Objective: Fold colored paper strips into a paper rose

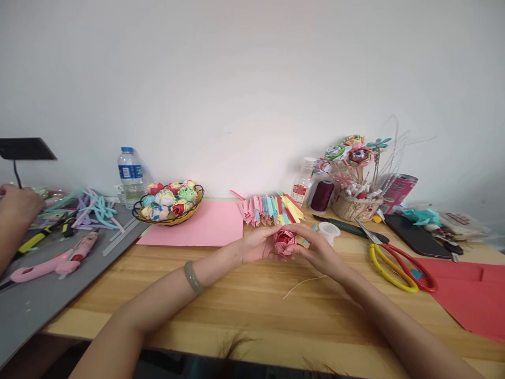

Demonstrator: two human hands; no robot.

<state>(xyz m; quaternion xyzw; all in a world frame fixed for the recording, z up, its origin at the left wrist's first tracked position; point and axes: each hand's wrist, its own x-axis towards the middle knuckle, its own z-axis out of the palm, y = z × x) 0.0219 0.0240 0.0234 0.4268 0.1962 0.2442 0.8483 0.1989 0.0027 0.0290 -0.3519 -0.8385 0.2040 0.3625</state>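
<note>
A round pink and red paper flower point(284, 241) is cupped between my two hands above the wooden table point(236, 305). My left hand point(258, 246) curls around its left side and underneath. From the right, my right hand point(313, 245) presses on it with thumb and fingers. A thin pale string point(302, 284) trails on the wood just below my right hand. Behind the flower lies a row of folded paper pieces point(268, 210) in pink, blue, yellow and red. A small white plastic cup point(329, 230) stands close to my right hand.
Scissors point(389, 252) and red paper point(473, 295) lie right; a flower basket point(357, 205) and thread spool point(322, 196) stand behind. Left are pink paper point(213, 226), a basket of paper flowers point(169, 202), a water bottle point(130, 176), a glue gun point(59, 260) and another person's hand point(21, 205).
</note>
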